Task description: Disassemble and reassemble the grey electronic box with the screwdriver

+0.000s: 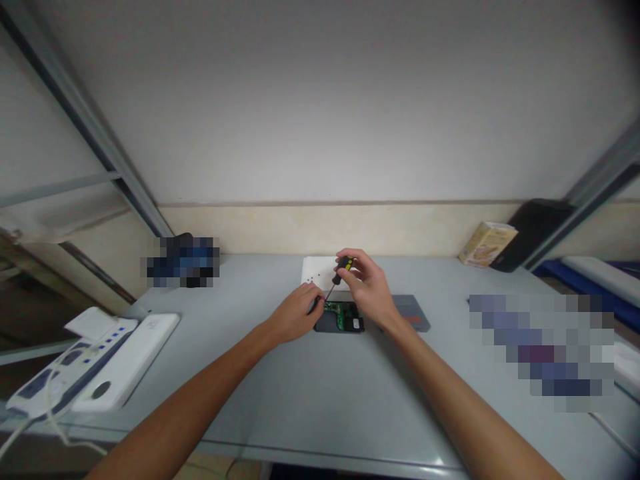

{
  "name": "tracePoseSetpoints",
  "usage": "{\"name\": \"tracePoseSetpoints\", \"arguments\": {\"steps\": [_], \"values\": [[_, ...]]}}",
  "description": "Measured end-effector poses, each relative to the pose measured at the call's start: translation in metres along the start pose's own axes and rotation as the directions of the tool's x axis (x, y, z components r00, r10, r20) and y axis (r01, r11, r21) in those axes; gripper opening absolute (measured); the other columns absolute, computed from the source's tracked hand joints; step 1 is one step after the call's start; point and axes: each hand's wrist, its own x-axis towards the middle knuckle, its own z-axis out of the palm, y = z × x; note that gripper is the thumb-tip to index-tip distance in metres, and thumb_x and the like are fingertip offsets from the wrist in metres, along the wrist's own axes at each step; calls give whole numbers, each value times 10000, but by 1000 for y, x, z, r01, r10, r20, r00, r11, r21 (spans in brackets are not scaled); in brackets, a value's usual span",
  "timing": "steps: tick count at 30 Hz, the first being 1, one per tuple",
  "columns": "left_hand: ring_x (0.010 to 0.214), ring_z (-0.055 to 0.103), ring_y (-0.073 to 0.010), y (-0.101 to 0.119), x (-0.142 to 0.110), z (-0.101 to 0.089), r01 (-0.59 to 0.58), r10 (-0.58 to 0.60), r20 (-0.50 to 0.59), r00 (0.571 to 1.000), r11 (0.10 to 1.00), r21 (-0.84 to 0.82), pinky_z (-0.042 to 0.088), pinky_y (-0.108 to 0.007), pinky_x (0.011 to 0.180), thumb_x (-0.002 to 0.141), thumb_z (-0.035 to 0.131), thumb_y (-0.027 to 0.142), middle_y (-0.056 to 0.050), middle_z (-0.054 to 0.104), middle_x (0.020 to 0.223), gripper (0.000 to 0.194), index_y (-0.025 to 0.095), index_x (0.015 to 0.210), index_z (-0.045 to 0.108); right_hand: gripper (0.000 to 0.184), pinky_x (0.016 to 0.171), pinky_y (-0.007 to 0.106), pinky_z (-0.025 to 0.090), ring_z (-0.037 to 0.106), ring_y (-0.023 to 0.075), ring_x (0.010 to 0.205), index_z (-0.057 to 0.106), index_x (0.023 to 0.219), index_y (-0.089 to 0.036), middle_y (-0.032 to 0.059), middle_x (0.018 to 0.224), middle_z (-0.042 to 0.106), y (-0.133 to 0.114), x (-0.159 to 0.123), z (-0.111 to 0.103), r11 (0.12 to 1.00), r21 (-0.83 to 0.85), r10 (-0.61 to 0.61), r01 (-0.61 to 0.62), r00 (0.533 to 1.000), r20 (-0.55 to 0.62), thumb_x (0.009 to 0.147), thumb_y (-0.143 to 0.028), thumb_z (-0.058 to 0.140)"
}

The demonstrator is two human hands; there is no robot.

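A small dark device with a bare green circuit board point(341, 316) lies on the desk in front of me. My right hand point(369, 285) grips a black and yellow screwdriver point(344, 268), its thin shaft slanting down left to the board's upper left part. My left hand point(299, 312) is closed at the device's left edge, with its fingertips beside the screwdriver tip. What exactly lies between those fingers is partly hidden. Behind the device is a white sheet point(311, 268) with several tiny dark pieces on it. A flat grey panel point(414, 313) rests to the right, partly behind my right wrist.
The grey desk point(280, 400) meets a wall at the back. At left are a white power strip point(75, 363) with cables and a flat white slab point(135, 360). A yellowish box point(486, 244) leans against a black case point(530, 233) at back right. Blurred patches hide items on both sides.
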Motion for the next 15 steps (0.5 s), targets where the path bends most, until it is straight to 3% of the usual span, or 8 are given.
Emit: {"name": "tracePoseSetpoints", "arguments": {"steps": [15], "values": [[951, 588, -214, 1, 0, -1, 7, -7, 3, 1000, 1000, -9, 484, -350, 864, 988, 474, 180, -58, 642, 945, 124, 199, 951, 591, 241, 788, 344, 578, 655, 180, 898, 650, 1123, -272, 35, 1030, 676, -1, 1, -2, 1000, -14, 1, -1, 1000, -3, 883, -265, 647]]}}
